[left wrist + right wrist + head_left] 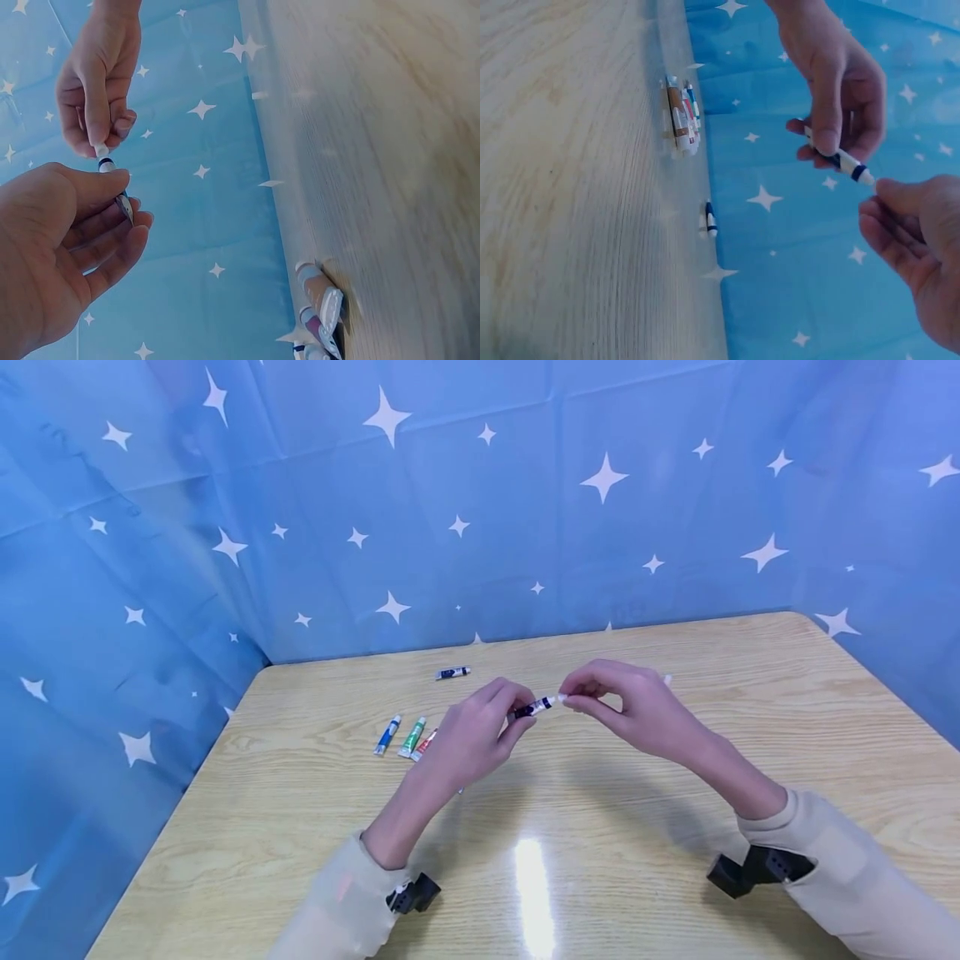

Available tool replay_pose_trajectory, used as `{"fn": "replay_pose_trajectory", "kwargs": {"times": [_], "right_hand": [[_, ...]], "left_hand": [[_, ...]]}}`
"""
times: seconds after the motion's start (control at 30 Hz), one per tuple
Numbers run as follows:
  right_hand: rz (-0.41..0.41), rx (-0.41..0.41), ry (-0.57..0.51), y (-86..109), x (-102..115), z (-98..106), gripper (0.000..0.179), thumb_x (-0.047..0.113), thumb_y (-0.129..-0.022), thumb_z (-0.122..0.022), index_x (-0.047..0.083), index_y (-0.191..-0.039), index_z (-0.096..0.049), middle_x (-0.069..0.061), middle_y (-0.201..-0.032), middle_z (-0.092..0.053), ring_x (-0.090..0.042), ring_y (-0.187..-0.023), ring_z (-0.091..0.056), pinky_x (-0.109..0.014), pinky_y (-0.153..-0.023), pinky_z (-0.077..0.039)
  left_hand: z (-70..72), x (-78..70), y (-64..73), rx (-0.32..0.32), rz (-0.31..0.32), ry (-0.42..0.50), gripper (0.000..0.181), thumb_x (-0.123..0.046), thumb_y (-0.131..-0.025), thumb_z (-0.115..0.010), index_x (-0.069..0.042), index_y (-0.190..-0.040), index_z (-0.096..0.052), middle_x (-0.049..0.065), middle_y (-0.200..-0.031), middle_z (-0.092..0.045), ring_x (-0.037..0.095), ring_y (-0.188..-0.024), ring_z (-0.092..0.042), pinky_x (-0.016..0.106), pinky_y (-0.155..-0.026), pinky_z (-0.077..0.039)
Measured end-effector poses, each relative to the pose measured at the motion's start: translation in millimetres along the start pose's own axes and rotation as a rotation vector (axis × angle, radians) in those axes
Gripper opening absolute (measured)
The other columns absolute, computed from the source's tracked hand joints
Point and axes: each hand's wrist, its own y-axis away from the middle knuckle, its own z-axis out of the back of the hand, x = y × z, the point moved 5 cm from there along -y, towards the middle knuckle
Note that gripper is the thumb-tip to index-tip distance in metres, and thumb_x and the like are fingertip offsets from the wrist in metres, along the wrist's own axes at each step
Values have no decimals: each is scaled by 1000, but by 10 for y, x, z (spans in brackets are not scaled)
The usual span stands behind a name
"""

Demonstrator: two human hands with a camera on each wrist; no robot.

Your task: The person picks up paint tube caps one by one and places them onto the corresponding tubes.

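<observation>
My left hand [480,731] pinches a small dark blue and white paint tube [534,707] between thumb and fingers, above the table. Its white cap [561,697] points toward my right hand [633,702], whose thumb and fingertips pinch that cap. In the right wrist view the tube [846,163] slants down from the left hand [832,97] to the right fingertips. The left wrist view shows the tube's flat end lying over the left fingers [112,225]. Whether the cap is still joined to the tube is hard to tell.
Another dark blue tube [453,673] lies toward the table's back edge. Blue [387,735], green [412,737] and red [424,744] tubes lie left of my left hand. A brown-banded tube [677,116] lies near them. A small white thing [667,679] shows behind my right hand.
</observation>
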Motion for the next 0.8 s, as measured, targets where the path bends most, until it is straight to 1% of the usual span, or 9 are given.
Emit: {"fn": "replay_pose_trajectory", "kwargs": {"times": [0.1, 0.33, 0.47, 0.67, 0.8], "right_hand": [[12, -5, -13, 5, 9, -7, 23, -8, -84, -76, 8, -100, -71, 7, -92, -70, -6, -80, -66, -16, -71, -53], [21, -5, -24, 15, 23, -26, 24, -9, -84, -76, 9, -100, -71, 7, -92, -70, -6, -79, -66, -16, -71, -52], [16, -4, -18, 19, 29, -27, 24, -7, -85, -76, 11, -100, -72, 10, -89, -68, -5, -76, -63, -16, -66, -49], [20, -11, -5, 21, 36, -19, 19, -4, -87, -75, 11, -97, -72, 12, -85, -66, -4, -70, -58, -16, -62, -46], [28, -12, 6, 28, 30, -22, 16, -3, -89, -73, 12, -94, -71, 12, -79, -61, -3, -65, -54, -16, -56, -43]], "left_hand": [[-3, -38, -11, 8, -10, 10, 13, -12, -97, -69, -5, -107, -65, 4, -97, -62, 12, -76, -59, 20, -59, -45], [-11, -71, -10, 21, 5, 17, 13, -12, -97, -69, -5, -108, -65, 4, -99, -63, 11, -78, -60, 21, -62, -48], [-3, -91, -5, 17, -3, 13, 14, -12, -97, -69, -4, -108, -66, 4, -99, -64, 11, -79, -60, 21, -63, -49], [0, -114, -5, 4, -31, 7, 14, -12, -97, -69, -4, -108, -66, 5, -100, -64, 12, -80, -62, 20, -64, -49], [2, -138, -5, -9, -56, -9, 14, -12, -97, -69, -4, -108, -66, 5, -101, -65, 11, -81, -63, 19, -64, -50]]}}
